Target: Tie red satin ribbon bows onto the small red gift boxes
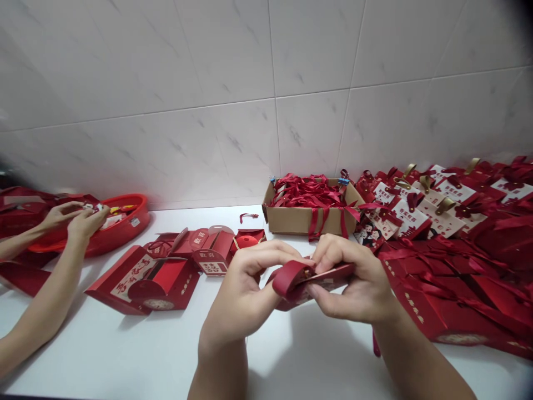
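Between my two hands, above the white table, is a small red gift box (331,276) with a looped dark red strap (290,279) at its left end. My left hand (260,286) is closed on the box's left side, fingers curled over the strap end. Thumb and fingers of my right hand (352,278) pinch the right part of the box. A little gold-coloured detail shows near the strap's end, too small to make out. My fingers hide much of the box.
Behind my hands, a cardboard box (291,220) holds red ribbons (310,190). Finished-looking red and white gift boxes (410,216) crowd the right, with larger ribboned red boxes (449,303) nearer. Open red boxes (170,283) stand left. Another person's hands (83,222) work over a red basin (135,222).
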Tool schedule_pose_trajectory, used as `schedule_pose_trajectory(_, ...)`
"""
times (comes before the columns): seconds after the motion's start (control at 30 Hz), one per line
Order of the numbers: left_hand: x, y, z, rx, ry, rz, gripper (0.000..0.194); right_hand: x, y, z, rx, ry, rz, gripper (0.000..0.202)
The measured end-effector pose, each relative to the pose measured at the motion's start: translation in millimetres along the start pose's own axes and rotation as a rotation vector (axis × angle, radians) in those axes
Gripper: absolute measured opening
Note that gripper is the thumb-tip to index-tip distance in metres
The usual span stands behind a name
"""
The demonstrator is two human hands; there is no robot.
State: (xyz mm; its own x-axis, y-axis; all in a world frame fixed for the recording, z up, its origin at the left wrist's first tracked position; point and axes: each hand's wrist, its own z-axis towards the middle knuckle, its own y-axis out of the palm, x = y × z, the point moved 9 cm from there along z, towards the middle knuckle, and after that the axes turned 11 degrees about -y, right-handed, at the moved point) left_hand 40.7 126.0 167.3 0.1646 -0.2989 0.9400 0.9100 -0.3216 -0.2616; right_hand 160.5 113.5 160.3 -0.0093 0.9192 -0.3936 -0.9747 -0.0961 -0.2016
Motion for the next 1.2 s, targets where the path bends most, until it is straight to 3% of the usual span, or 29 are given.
schedule_pose_trajectory(0.2,-5,-7.5,0,0.09,-0.048,-0.021,0.017,-3,-1,0,0.01,-0.033,0.007,0.026)
schedule_pose_trajectory(0.4,5,-4.0,-3,0.093,0.053,0.013,0.014,-6,-2,1,0.005,-0.055,0.006,0.027)
schedule_pose_trajectory(0.7,1,-27.1,-11,0.347,0.116,-0.07,0.013,-9,-1,2,0.015,-0.07,0.034,0.029)
schedule_pose_trajectory(0.83,-2,-18.5,-6,0.255,0.03,-0.077,0.028,-10,-2,2,0.019,-0.072,0.031,0.029)
schedule_pose_trajectory(1.03,-10,0.7,-2,-0.01,-0.129,-0.051,0.012,-7,1,1,-0.022,-0.052,0.041,0.03)
schedule_pose_trajectory(1.2,2,-1.7,-5,-0.02,-0.02,-0.045,0.012,-4,-1,1,-0.023,-0.025,0.029,0.028)
